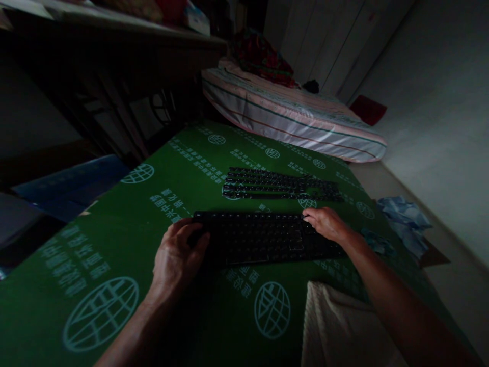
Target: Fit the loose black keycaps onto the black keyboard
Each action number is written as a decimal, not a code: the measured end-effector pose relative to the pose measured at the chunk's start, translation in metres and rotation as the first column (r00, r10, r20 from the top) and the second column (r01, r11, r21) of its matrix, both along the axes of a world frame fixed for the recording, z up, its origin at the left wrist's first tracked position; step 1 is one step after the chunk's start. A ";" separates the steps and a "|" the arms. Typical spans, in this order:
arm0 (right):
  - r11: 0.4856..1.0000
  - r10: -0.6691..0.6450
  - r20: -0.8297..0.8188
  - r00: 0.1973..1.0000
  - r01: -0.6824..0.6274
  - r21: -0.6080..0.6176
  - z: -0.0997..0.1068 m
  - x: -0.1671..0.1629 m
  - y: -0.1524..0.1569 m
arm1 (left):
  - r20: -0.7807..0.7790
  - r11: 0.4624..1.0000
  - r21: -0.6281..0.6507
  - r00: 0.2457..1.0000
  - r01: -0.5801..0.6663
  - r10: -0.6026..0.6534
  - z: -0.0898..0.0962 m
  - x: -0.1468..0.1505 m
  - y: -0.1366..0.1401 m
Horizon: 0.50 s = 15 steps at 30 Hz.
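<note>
On the green worktop [217, 311], the long keyboard [263, 239] could skid into the loose keycaps [263, 182] just beyond if the right hand [324, 221], fingers pinched narrow at its far edge, outpushes the left hand [179, 255], fingers gripping its left end, slab and small blocks alike looking like slick plastic.

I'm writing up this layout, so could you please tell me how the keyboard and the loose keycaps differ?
The keyboard is one joined body; the keycaps lie as separate pieces in rows. The keyboard lies nearer in view, the keycaps beyond it. Both are dark and rest on the green tabletop.
</note>
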State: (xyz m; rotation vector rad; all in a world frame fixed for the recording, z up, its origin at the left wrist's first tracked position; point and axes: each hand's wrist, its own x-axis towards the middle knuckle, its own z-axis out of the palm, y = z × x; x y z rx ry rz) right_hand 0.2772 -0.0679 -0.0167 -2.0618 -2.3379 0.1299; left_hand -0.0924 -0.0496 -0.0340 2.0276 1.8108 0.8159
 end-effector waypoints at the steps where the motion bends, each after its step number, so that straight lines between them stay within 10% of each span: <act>1: 1.000 0.002 -0.009 1.000 -0.002 -0.019 0.002 -0.001 0.001 | -0.002 1.000 -0.001 1.000 0.000 0.000 0.000 0.000 0.000; 15: 0.981 0.101 0.033 0.994 -0.094 -0.172 0.021 -0.009 0.011 | -0.008 1.000 -0.014 1.000 -0.001 0.001 0.001 0.000 -0.001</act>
